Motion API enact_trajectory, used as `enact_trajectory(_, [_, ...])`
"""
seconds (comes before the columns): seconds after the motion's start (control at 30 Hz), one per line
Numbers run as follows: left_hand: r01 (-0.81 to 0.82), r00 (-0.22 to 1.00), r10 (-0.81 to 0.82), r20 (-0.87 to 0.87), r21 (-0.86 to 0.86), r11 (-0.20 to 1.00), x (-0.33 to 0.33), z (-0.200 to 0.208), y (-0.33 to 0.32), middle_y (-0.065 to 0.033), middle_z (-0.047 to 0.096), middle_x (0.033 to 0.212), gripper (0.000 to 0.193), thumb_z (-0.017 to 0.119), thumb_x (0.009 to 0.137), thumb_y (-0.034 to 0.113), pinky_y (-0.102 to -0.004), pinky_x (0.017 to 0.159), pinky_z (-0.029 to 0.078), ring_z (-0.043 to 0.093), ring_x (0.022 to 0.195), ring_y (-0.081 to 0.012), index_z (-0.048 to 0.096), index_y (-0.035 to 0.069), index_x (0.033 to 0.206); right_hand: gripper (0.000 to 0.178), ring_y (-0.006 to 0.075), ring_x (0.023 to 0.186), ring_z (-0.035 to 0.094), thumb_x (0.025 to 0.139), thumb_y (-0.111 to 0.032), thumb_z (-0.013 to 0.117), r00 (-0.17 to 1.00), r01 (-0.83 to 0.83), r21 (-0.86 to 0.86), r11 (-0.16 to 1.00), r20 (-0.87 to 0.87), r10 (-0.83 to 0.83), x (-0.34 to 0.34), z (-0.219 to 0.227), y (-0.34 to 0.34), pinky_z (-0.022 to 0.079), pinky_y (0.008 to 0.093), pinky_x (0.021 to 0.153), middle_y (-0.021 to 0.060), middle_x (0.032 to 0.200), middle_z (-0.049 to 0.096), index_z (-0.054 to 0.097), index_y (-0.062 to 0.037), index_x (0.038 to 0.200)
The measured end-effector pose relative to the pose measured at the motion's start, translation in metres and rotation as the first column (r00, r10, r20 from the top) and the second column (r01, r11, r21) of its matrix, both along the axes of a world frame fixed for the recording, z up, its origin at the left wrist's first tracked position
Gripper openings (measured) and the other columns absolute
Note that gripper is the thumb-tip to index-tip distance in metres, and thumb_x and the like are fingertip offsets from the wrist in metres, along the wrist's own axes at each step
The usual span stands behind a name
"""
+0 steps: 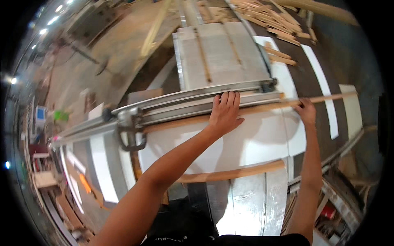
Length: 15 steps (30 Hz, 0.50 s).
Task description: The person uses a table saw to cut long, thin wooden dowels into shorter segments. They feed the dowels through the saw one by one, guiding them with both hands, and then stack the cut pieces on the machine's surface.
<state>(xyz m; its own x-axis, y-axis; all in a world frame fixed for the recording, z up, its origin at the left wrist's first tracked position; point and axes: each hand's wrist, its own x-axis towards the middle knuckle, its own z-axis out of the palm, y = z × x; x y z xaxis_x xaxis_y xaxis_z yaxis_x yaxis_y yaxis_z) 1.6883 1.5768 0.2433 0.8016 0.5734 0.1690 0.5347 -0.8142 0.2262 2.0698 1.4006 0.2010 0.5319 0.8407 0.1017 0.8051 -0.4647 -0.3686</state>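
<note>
A long, narrow wooden strip (262, 108) lies along the near side of a metal fence (180, 111), crossing white sheeting (254, 143) on the machine table. My left hand (225, 114) is clasped over strip and fence together; its fingers curl over the rail and the thumb points right. Farther right, my right hand (305, 110) pinches the same strip near its right part, fingertips partly hidden. The strip's right end sticks out past this hand. Nearer to me, a second, wider wooden piece (234, 172) lies along the white sheeting's near edge.
A black clamp-like handle (132, 135) stands at the fence's left part. Beyond the fence is a grey slotted metal table (221, 53). Loose wooden sticks (273, 18) are piled at the far right. A metal rail (342, 149) borders the right side, with scraps below.
</note>
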Motion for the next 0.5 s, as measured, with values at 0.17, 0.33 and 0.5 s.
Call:
enact_trajectory(0.17, [-0.01,0.996,0.004,0.085,0.067,0.998,0.067,-0.008,-0.016,-0.0132,0.057,0.118,0.092,0.083,0.065,0.059,-0.042,0.089,0.039,0.052,0.108,-0.0276,0.058,-0.003,0.127,0.051,0.0304,0.102,0.067,0.072,-0.022,0.087,0.999,0.038,0.044,0.998,-0.015,-0.037,-0.006,0.001,-0.001,0.054,0.039,0.09,0.0132,0.113,0.069,0.071,0.0027,0.114])
enact_trajectory(0.33, [0.014,0.992,-0.034,0.118,0.167,0.986,0.07,-0.017,-0.017,-0.0125,0.057,0.114,0.087,0.084,0.067,0.055,-0.0406,0.085,0.04,0.052,0.102,-0.0268,0.058,-0.004,0.126,0.059,0.0306,0.111,0.065,0.071,-0.028,0.089,0.992,0.107,0.054,0.993,0.058,-0.11,-0.009,-0.003,-0.008,0.053,0.0385,0.096,0.0139,0.123,0.067,0.071,0.0012,0.119])
enact_trajectory(0.5, [0.025,0.984,-0.064,0.169,0.225,0.974,0.068,-0.015,-0.014,-0.0126,0.057,0.111,0.084,0.083,0.068,0.054,-0.0413,0.084,0.04,0.052,0.099,-0.0268,0.06,-0.005,0.123,0.059,0.0305,0.113,0.065,0.071,-0.026,0.089,0.994,0.099,0.082,0.992,0.029,-0.102,-0.015,0.004,-0.001,0.052,0.0393,0.097,0.0144,0.125,0.067,0.071,0.0015,0.119])
